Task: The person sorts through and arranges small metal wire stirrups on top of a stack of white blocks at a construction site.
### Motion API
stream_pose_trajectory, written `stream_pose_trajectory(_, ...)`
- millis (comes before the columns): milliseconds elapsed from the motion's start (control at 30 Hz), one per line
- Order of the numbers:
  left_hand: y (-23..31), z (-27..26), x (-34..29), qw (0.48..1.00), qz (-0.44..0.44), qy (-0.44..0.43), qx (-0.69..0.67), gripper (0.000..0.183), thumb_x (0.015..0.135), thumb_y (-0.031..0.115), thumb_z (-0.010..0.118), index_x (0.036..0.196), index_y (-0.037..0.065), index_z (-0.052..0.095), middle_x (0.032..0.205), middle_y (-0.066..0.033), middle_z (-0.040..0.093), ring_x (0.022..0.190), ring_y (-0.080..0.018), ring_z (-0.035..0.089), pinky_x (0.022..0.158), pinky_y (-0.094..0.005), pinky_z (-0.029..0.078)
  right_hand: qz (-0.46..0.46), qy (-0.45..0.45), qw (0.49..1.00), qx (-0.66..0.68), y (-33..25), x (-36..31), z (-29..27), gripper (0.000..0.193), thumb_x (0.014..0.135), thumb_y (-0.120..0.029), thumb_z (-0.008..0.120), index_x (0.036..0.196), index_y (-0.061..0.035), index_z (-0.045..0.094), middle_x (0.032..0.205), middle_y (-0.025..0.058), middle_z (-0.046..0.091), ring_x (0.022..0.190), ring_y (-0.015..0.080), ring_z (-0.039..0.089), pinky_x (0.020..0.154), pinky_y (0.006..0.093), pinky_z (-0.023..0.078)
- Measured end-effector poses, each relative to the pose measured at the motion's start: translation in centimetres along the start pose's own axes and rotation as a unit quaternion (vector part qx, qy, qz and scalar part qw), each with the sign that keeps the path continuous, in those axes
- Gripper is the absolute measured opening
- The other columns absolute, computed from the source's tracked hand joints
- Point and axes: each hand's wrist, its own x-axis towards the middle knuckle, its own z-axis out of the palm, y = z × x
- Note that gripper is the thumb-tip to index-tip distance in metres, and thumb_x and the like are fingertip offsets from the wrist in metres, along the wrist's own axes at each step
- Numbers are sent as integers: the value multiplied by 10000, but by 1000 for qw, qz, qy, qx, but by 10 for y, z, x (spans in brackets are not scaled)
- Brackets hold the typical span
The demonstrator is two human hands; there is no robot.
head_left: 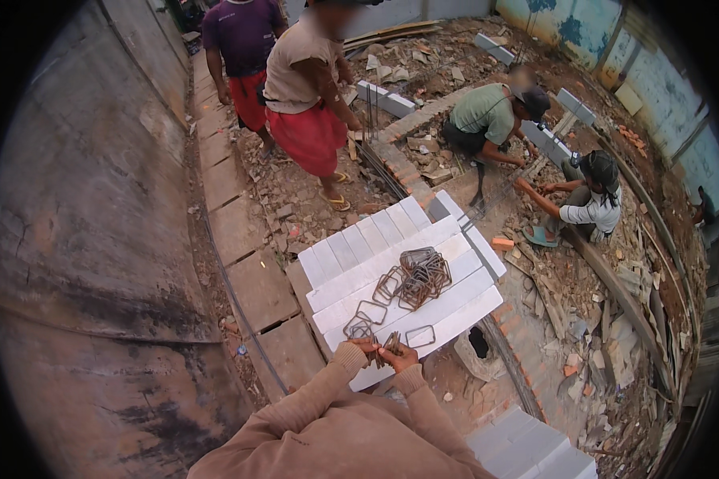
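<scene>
Both of my hands are together over the near edge of a stack of white blocks [455, 300]. My left hand [364, 346] grips the left side of a small bundle of rectangular steel stirrups [391, 343]. Against the bundle's right side, my right hand [402, 359] is closed on it too. Just beyond my left hand lie a few loose stirrups [371, 312]. One single stirrup [420, 336] rests flat right of my hands. Farther back on the blocks is a tangled pile of rusty stirrups [423, 278].
Two people [303, 88] stand at the far left; two others [487, 120] crouch over rebar at the right. A grey wall [112, 239] runs along my left, beside concrete slabs [256, 295]. Rubble, a long beam [623, 287] and more white blocks [527, 447] lie around.
</scene>
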Motion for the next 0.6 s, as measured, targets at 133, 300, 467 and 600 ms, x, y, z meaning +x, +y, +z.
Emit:
stream_pose_trajectory(133, 11, -2, -4, 998, 1, -64, 4, 379, 760, 67, 709, 1097, -41, 574, 892, -102, 680, 736, -171, 638, 620, -274, 484, -51, 73, 996, 23, -9, -3, 3, 124, 781, -80, 715, 791, 8, 629, 724, 63, 655, 656, 129, 617, 587, 261, 505)
stream_pose_trajectory(300, 8, -6, -7, 998, 20, -57, -33, 406, 767, -23, 678, 1137, -95, 526, 947, -165, 670, 843, -242, 664, 755, -324, 542, 10, 140, 953, 267, -14, 16, -10, 95, 823, -60, 644, 855, 2, 579, 722, 126, 615, 638, 275, 637, 577, 399, 560)
stream_pose_trajectory(467, 11, -5, -12, 995, 32, -99, 3, 358, 803, 22, 672, 1134, -54, 557, 951, -141, 675, 866, -228, 663, 750, -316, 542, 69, 117, 966, 218, -29, 17, -24, 127, 822, -84, 648, 882, 0, 575, 758, 140, 627, 669, 278, 649, 592, 402, 566)
stream_pose_trajectory(600, 19, 9, -20, 991, 61, -79, 93, 350, 817, 53, 674, 1141, -26, 565, 959, -110, 680, 877, -191, 657, 747, -290, 532, 131, 88, 968, 194, -29, 10, -15, 181, 826, -109, 663, 900, 28, 571, 795, 162, 645, 662, 266, 652, 563, 365, 557)
